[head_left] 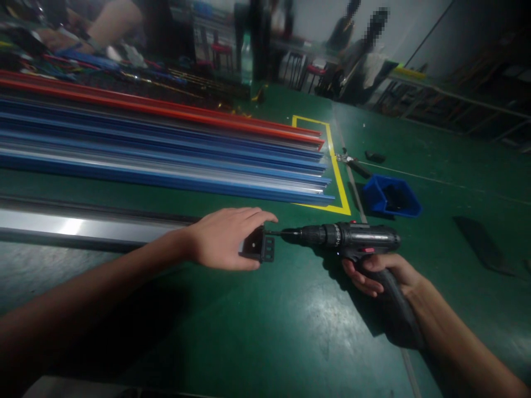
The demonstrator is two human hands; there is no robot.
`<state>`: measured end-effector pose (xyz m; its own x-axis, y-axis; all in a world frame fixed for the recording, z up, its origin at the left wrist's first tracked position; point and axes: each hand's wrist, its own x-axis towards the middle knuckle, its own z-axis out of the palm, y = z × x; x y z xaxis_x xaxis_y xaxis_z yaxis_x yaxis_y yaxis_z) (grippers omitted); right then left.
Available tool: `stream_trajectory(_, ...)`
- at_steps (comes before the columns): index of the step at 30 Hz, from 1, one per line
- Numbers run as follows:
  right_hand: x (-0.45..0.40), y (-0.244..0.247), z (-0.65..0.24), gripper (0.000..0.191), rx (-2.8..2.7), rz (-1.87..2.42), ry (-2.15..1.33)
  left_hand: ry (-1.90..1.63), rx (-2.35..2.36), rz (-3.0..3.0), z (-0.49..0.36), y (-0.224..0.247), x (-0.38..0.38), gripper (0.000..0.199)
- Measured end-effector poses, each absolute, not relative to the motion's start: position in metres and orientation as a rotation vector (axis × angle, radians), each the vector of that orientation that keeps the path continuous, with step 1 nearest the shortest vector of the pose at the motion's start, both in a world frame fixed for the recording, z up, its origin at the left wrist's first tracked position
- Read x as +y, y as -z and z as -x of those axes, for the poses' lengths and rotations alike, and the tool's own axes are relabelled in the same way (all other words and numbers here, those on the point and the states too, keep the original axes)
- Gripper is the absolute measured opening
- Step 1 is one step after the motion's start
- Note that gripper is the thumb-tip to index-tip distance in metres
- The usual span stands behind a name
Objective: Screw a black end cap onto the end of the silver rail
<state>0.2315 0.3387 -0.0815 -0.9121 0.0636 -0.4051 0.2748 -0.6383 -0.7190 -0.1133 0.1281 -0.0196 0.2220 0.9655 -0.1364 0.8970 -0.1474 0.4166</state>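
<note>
My left hand (pixel 226 237) grips the end of a long silver metal profile (pixel 83 224) that runs in from the left edge. A black end bracket (pixel 269 250) sticks out between its thumb and fingers. On the right, my right hand (pixel 385 272) is wrapped round the grip of a black power drill (pixel 360 236). The drill lies level and points left, its long thin bit reaching the upper part of the bracket. Whether the bit sits in a screw is too small to tell.
Long blue profiles (pixel 186 163) and red profiles (pixel 166 108) lie behind my left hand, their ends inside yellow tape (pixel 340 182). A blue bin (pixel 390 196), pliers (pixel 354 165) and a dark flat piece (pixel 483 243) are at the right. Another person's arm (pixel 114 25) is at the upper left.
</note>
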Motion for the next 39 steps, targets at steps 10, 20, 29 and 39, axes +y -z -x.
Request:
stream_trajectory(10,0.34,0.079,-0.231,0.028,1.247,-0.516,2.685,-0.225,1.726,-2.089,0.115,0.024,0.127,0.079)
stream_trajectory(20,0.34,0.081,-0.231,0.028,1.25,-0.531,2.687,-0.268,1.735,-2.14,0.116,0.032,0.127,0.081)
stream_trajectory(29,0.337,0.076,-0.231,0.017,1.284,-0.683,2.629,-0.274,1.737,-2.146,0.117,0.033,0.127,0.079)
stream_trajectory(39,0.336,0.074,-0.229,0.019,1.324,-0.741,2.594,-0.279,1.737,-2.128,0.117,0.031,0.126,0.078)
